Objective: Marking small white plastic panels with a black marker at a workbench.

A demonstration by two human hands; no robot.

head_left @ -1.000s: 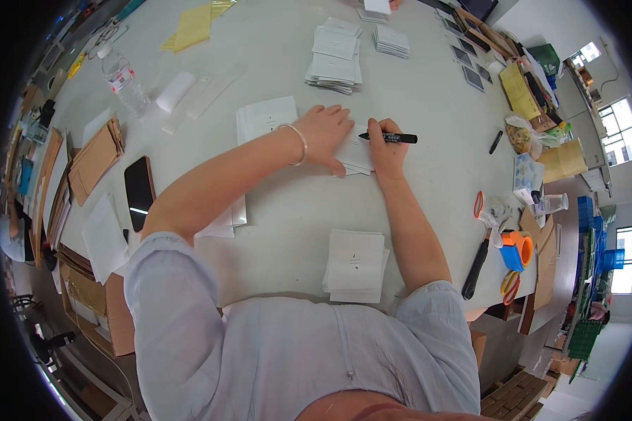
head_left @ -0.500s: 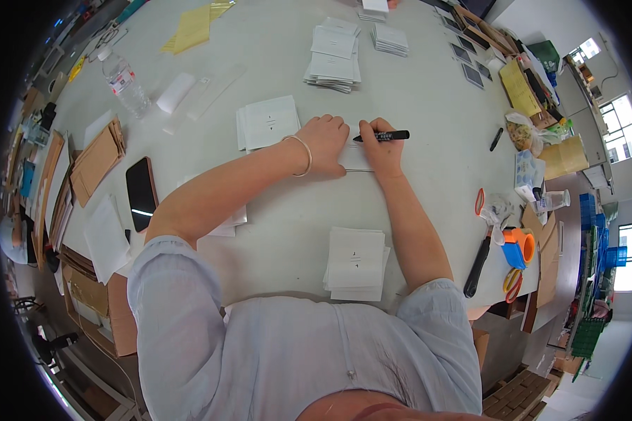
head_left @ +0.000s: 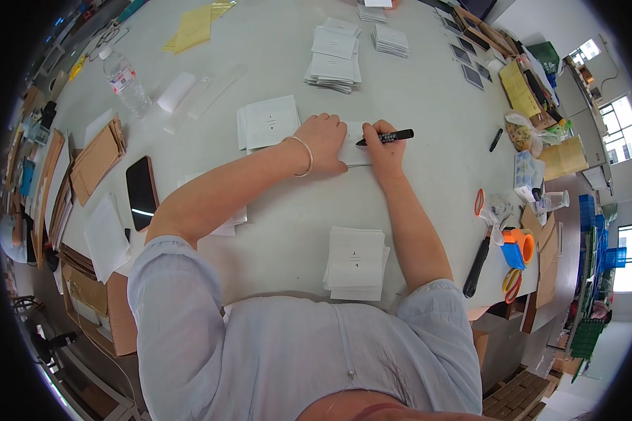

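A black marker (head_left: 394,137) is gripped in my right hand (head_left: 384,156), its tip pointing left at a white card (head_left: 354,132). My left hand (head_left: 321,145) lies over the card's left part, thumb and fingers apart, steadying it against the table. Both hands partly cover this card, so whether others lie beneath it is hard to see. Just left of my left hand is a loose pile of white cards (head_left: 272,121) with small dark print. Closer to my body, another white card pile (head_left: 356,259) sits between my arms.
Taller white card stacks (head_left: 333,52) stand farther back. On the left are a water bottle (head_left: 125,81), a phone (head_left: 141,193) and cardboard pieces (head_left: 98,160). Along the right lie a second marker (head_left: 496,139), a black-handled tool (head_left: 477,268) and an orange-blue tape dispenser (head_left: 518,247).
My right hand and the marker have shifted slightly right and down, showing more of the card's upper part. My left hand has hardly moved.
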